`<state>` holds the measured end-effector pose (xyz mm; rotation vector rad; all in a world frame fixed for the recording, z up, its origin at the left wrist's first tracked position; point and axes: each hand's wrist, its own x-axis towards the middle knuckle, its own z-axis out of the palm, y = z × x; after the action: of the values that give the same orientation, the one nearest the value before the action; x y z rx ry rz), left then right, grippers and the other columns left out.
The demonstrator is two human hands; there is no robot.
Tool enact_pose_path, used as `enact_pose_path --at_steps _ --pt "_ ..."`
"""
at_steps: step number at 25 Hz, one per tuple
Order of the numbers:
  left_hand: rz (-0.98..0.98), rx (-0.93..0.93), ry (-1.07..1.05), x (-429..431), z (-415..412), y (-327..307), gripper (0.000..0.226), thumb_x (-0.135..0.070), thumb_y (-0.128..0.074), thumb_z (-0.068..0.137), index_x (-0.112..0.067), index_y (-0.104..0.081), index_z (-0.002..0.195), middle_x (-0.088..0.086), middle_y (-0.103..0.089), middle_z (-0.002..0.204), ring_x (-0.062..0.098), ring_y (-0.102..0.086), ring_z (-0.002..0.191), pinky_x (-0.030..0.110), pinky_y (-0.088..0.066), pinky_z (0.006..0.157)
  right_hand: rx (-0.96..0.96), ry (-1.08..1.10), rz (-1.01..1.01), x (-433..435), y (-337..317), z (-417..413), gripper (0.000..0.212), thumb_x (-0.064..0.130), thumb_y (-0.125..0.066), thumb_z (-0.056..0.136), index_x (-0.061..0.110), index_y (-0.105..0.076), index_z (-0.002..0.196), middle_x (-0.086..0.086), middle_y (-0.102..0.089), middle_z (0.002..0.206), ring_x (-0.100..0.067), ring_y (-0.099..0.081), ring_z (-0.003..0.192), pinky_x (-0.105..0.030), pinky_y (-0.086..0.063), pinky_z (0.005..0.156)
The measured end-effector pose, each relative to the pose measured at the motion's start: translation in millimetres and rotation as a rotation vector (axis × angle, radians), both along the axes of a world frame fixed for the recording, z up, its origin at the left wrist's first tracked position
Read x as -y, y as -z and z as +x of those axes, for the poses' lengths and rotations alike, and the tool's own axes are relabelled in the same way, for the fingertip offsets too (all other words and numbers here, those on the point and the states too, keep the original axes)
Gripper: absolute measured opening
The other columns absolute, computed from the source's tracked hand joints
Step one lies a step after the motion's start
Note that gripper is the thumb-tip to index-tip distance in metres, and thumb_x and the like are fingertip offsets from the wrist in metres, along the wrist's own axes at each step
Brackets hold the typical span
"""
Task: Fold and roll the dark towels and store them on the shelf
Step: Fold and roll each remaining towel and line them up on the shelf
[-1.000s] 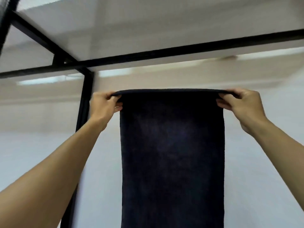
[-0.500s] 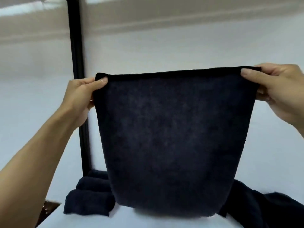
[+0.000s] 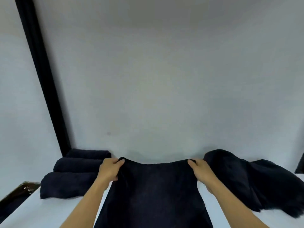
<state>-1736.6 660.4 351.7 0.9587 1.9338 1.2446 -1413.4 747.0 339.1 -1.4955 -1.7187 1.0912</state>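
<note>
A dark folded towel [image 3: 154,193] lies lengthwise on the white shelf surface [image 3: 49,213], running from the wall toward me. My left hand [image 3: 110,170] pinches its far left corner and my right hand [image 3: 199,171] pinches its far right corner, both low over the shelf. Three rolled dark towels [image 3: 72,175] lie side by side at the left, against the black post. A loose heap of dark towels [image 3: 251,183] lies at the right, just beyond my right hand.
A black upright post [image 3: 41,76] of the shelf frame stands at the left rear corner. A pale wall [image 3: 164,79] closes the back. A dark wooden floor [image 3: 18,193] shows past the shelf's left edge.
Both hands have brought the towel down from held up high in the air onto the shelf surface, still gripping its top corners. My view has tilted downward.
</note>
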Motion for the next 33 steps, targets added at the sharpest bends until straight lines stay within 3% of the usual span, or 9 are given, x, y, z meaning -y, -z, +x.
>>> enact_pose_path --at_steps 4,8,10,13,15,19,26,30,33 --pt "-0.019 -0.344 0.055 11.3 14.9 37.9 0.025 -0.026 -0.056 0.096 -0.015 -0.065 0.076 0.003 -0.068 0.072 0.017 -0.065 0.061 0.020 -0.052 0.053 0.144 -0.012 0.114 14.6 38.6 8.1 0.024 0.032 -0.043 0.101 0.014 -0.057 0.093 -0.005 -0.065 0.085 -0.018 -0.063 0.080 -0.033 -0.051 0.077" --pt "-0.023 -0.590 0.112 40.9 19.0 39.8 0.042 -0.028 -0.059 0.094 -0.019 -0.044 0.055 -0.004 -0.047 0.050 0.017 -0.053 0.049 0.037 -0.051 0.051 0.361 -0.115 0.233 38.0 34.9 25.3 0.025 0.032 -0.044 0.101 0.025 -0.044 0.077 0.004 -0.055 0.066 -0.012 -0.054 0.063 -0.025 -0.040 0.058" --pt "-0.020 -0.673 0.142 43.6 15.0 34.4 0.046 -0.028 -0.060 0.093 -0.022 -0.041 0.051 -0.007 -0.043 0.047 0.011 -0.047 0.048 0.028 -0.039 0.048 0.383 -0.150 0.206 36.6 23.5 27.1 0.028 0.033 -0.044 0.101 0.027 -0.044 0.073 0.007 -0.053 0.067 -0.010 -0.052 0.067 -0.026 -0.038 0.060" --pt "0.100 -0.529 0.151 32.3 13.6 27.7 0.037 -0.025 -0.055 0.096 -0.023 -0.051 0.059 -0.007 -0.053 0.056 0.008 -0.051 0.058 0.022 -0.034 0.054 0.209 -0.150 0.182 23.0 13.9 15.9 0.025 0.036 -0.044 0.100 0.020 -0.057 0.086 0.001 -0.063 0.083 -0.013 -0.060 0.080 -0.028 -0.047 0.073" --pt "0.102 -0.457 0.100 29.8 13.4 38.5 0.031 -0.025 -0.049 0.100 -0.021 -0.054 0.069 -0.004 -0.059 0.068 0.014 -0.055 0.068 0.024 -0.038 0.059 0.210 -0.113 0.176 20.9 26.0 9.2 0.022 0.033 -0.043 0.101 0.018 -0.056 0.090 0.000 -0.064 0.087 -0.012 -0.060 0.082 -0.021 -0.045 0.070" --pt "0.023 -0.548 -0.029 31.3 3.1 56.4 0.030 -0.028 -0.047 0.100 -0.008 -0.056 0.080 0.006 -0.060 0.071 0.023 -0.056 0.069 0.033 -0.042 0.060 0.264 0.040 0.273 25.5 44.8 16.3 0.021 0.029 -0.044 0.101 0.016 -0.055 0.088 -0.001 -0.060 0.073 -0.014 -0.058 0.069 -0.018 -0.036 0.053" --pt "0.079 -0.619 -0.016 22.6 -5.6 61.2 0.021 -0.026 -0.059 0.095 -0.018 -0.060 0.075 -0.001 -0.063 0.068 0.017 -0.057 0.065 0.029 -0.039 0.060 0.236 0.065 0.361 17.7 57.1 11.9 0.016 0.028 -0.056 0.096 0.023 -0.070 0.091 0.011 -0.069 0.081 -0.006 -0.060 0.075 -0.008 -0.038 0.065" --pt "-0.022 -0.710 -0.023 10.5 -8.8 56.7 0.021 -0.029 -0.055 0.097 -0.014 -0.061 0.083 0.005 -0.061 0.072 0.027 -0.055 0.072 0.035 -0.042 0.064 0.306 0.162 0.331 9.4 62.1 8.3 0.017 0.032 -0.061 0.093 0.021 -0.073 0.088 0.009 -0.068 0.074 -0.010 -0.062 0.073 -0.019 -0.042 0.061" --pt "-0.088 -0.720 0.045 4.6 -8.7 53.7 0.020 -0.031 -0.060 0.093 -0.014 -0.063 0.082 0.003 -0.061 0.077 0.025 -0.058 0.074 0.038 -0.051 0.067 0.345 0.203 0.309 7.4 65.5 6.7 0.017 0.034 -0.065 0.090 0.018 -0.070 0.093 0.004 -0.064 0.090 -0.011 -0.060 0.079 -0.022 -0.043 0.067"
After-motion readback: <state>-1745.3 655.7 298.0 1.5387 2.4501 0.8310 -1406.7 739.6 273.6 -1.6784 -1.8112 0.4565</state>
